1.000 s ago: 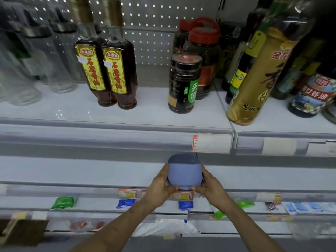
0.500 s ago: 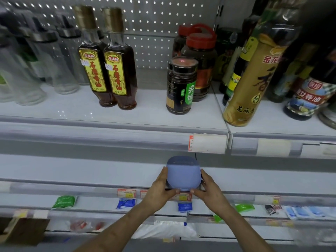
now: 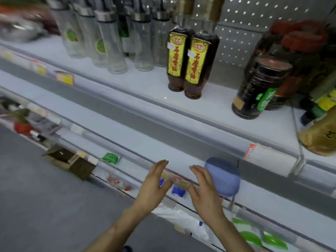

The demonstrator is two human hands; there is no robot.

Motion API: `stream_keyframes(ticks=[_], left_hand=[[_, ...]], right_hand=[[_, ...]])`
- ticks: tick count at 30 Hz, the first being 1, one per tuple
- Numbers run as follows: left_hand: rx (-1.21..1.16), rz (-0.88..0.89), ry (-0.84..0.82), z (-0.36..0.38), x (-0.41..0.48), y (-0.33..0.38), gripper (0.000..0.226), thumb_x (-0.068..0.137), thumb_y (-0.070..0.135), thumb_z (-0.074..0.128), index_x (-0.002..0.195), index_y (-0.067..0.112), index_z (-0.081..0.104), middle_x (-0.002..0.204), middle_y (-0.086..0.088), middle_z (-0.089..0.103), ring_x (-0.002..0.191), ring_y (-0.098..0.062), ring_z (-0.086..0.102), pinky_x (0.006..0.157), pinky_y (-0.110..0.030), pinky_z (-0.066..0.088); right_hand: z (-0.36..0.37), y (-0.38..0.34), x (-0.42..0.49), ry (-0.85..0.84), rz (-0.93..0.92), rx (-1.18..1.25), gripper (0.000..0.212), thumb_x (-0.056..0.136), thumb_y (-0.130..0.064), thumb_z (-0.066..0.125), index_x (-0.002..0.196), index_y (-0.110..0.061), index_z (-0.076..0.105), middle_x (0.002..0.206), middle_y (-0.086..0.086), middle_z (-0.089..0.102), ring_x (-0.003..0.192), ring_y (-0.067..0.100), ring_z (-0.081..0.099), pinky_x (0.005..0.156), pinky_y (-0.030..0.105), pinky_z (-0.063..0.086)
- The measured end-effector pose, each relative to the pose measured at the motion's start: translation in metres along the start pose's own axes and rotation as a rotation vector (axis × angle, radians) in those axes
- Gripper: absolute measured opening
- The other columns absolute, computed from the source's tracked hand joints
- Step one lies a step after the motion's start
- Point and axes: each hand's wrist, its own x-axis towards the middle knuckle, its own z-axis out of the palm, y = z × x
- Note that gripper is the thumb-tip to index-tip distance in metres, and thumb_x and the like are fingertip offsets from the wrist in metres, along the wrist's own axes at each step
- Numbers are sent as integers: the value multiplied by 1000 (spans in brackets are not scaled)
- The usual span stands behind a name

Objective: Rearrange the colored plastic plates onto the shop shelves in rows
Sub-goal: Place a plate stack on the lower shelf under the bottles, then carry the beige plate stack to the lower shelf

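The rounded blue plastic plate (image 3: 223, 177) sits on the white middle shelf (image 3: 127, 128) near its front rail, broad face toward the camera. The left hand (image 3: 154, 186) and right hand (image 3: 204, 190) hover in front, each grip slack with fingers spread and holding nothing. The right hand is just beside the plate. On the upper shelf (image 3: 145, 84) stand clear glass bottles (image 3: 112, 42), two yellow-labelled bottles of dark brown sauce (image 3: 198, 59) and a dark-filled jar (image 3: 258, 90).

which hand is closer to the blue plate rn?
Right. The right hand is open just left of the blue plate, right by its edge; I cannot tell whether it touches. The left hand is open farther left, clearly apart from the plate.
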Motion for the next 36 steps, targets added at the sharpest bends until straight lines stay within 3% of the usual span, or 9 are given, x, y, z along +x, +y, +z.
stream_keyframes(ticks=[4,9,11,14,18,21,25,32,36], left_hand=[[-25,-76,223,-78,-36,-27,56,98,51,61,149,34,45,149,21,45,135,-1,47,110,-38,47],[16,-195,500,-189,-99,-68,49,101,48,59,146,32,49,140,24,51,129,1,52,103,-35,51],[38,-245,610,-236,-129,-84,45,100,46,60,143,33,51,136,23,53,126,3,53,101,-34,53],[44,-303,753,-305,-177,-108,48,98,49,59,143,34,51,136,22,53,125,8,52,103,-30,52],[76,-370,935,-391,-250,-137,49,100,44,61,144,25,53,137,14,56,128,4,53,103,-34,53],[118,-413,1092,-439,-311,-150,55,96,45,61,144,20,53,136,12,58,128,-1,55,101,-37,54],[190,-506,1303,-484,-393,-150,50,98,38,66,144,22,54,136,12,58,124,-1,57,101,-37,54],[349,-737,1688,-499,-516,-113,49,100,39,64,145,24,53,137,14,58,124,-1,58,103,-35,51],[447,-948,1893,-472,-571,-75,52,100,48,58,147,28,50,142,18,52,129,2,52,101,-34,52]], right_hand=[[48,-73,28,-178,-205,96,44,102,-20,59,145,-29,49,146,-21,42,134,-4,43,108,17,41],[131,-195,39,-381,-393,204,39,103,-34,56,142,-30,53,140,-20,47,120,-27,37,96,-4,28],[170,-250,39,-457,-471,235,41,102,-34,59,143,-27,55,142,-16,50,120,-23,42,101,3,34],[229,-336,31,-549,-614,240,46,99,-40,56,143,-24,56,143,-11,52,132,0,47,109,19,39],[295,-452,-2,-643,-801,291,43,101,-31,62,142,-19,57,141,-6,55,131,7,50,109,20,39],[332,-526,-41,-736,-936,326,43,101,-29,64,142,-19,58,139,-6,56,129,6,52,107,13,36],[368,-609,-102,-882,-1091,419,41,100,-28,65,140,-19,59,135,-7,58,125,7,55,109,29,45],[395,-709,-221,-1241,-1378,592,38,101,-27,65,139,-25,59,129,-13,58,117,-3,57,96,12,43],[390,-741,-295,-1502,-1543,717,40,102,-30,62,141,-30,56,132,-20,57,123,2,57,97,25,50]])
